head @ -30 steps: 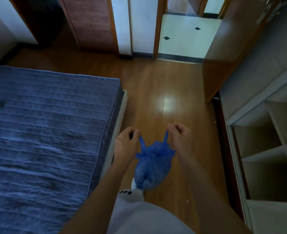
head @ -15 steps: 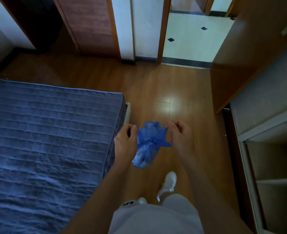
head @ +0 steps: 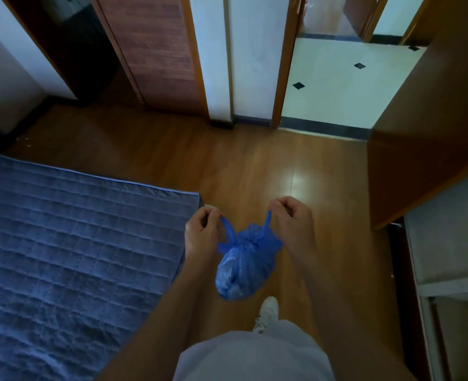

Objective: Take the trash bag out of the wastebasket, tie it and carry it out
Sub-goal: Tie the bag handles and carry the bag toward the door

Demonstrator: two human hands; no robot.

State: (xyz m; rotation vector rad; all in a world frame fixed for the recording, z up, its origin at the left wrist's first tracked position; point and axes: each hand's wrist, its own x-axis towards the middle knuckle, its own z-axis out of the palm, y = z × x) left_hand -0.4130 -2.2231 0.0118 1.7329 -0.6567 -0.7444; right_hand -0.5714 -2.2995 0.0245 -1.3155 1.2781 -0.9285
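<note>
A small full blue trash bag (head: 242, 272) hangs in front of me above the wooden floor, its top gathered into a bunch. Two twisted strips of the bag rise from that bunch. My left hand (head: 202, 231) pinches the left strip and my right hand (head: 293, 219) pinches the right one, and the strips are pulled apart and taut. No wastebasket is in view.
A bed with a blue quilted cover (head: 70, 257) fills the left, its corner close to my left hand. An open wooden door (head: 425, 138) and white shelving (head: 447, 251) stand on the right. Ahead lies a doorway to a white tiled floor (head: 340, 89). My white shoe (head: 267, 312) steps on the floor.
I have walked toward the doorway, and the bed has slid back on the left. The bag, bunched up between my hands half a second ago, now hangs lower with its two strips stretched apart.
</note>
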